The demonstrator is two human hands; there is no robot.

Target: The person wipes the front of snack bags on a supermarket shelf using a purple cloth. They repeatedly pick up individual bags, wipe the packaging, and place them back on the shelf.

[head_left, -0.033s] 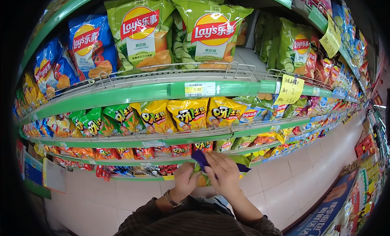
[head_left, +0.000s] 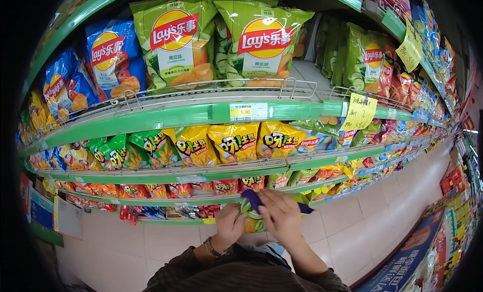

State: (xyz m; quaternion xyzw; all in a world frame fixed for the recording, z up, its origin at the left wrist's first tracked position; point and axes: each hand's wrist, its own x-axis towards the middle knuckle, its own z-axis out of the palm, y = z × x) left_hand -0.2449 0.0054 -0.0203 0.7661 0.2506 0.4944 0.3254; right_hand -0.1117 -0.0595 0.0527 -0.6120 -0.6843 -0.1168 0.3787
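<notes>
Low in front of me, a green bag of chips (head_left: pixel 255 224) is held at waist height. My left hand (head_left: pixel 230 225) is closed on the bag's left edge, thumb uppermost. Over the bag's upper face lies my right hand (head_left: pixel 282 214), its fingers bent onto a purple cloth (head_left: pixel 251 198). The cloth sticks out past the fingers on the left, and another purple end shows to the right. My right hand and the cloth hide much of the bag.
A green-edged shelf rack (head_left: pixel 191 116) stands before me. Large green chip bags (head_left: pixel 261 40) and blue bags (head_left: pixel 113 58) fill its upper level. Yellow bags (head_left: pixel 234 143) stand below. Yellow price notes (head_left: pixel 358 112) hang at the right, above tiled floor (head_left: pixel 362 221).
My right hand and the purple cloth have shifted very slightly right and down over the bag. My left hand keeps its hold.
</notes>
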